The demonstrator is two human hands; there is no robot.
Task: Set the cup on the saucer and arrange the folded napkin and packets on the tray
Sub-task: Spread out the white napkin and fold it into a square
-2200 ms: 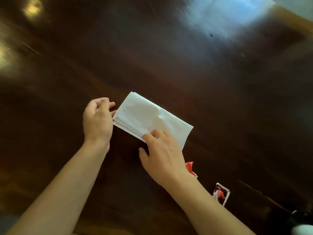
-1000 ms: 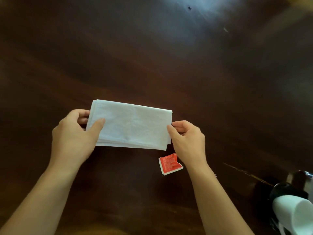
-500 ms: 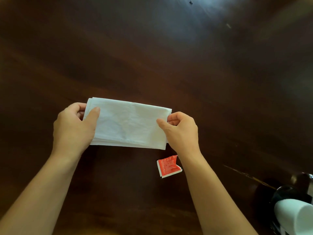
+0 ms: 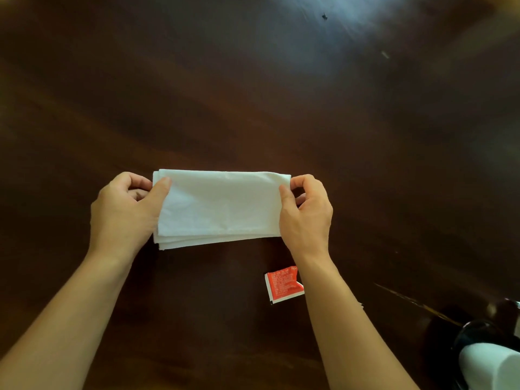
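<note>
A white folded napkin (image 4: 222,206) is stretched level between my hands above the dark wooden table (image 4: 253,94). My left hand (image 4: 123,212) pinches its left end, thumb on top. My right hand (image 4: 306,212) pinches its right end the same way. A red packet (image 4: 282,284) lies on the table just below the napkin, partly behind my right forearm. At the bottom right corner a white cup (image 4: 492,364) rests against something black and glossy (image 4: 475,333), perhaps the saucer. No tray is in view.
A thin light streak (image 4: 413,304) marks the table near the right forearm. A small dark speck (image 4: 324,16) sits far back under a bright window reflection.
The napkin went from slanted on the table, under my right fingers, to held level by both ends. Over the last second it has straightened slightly; my right thumb moved outward to the end.
</note>
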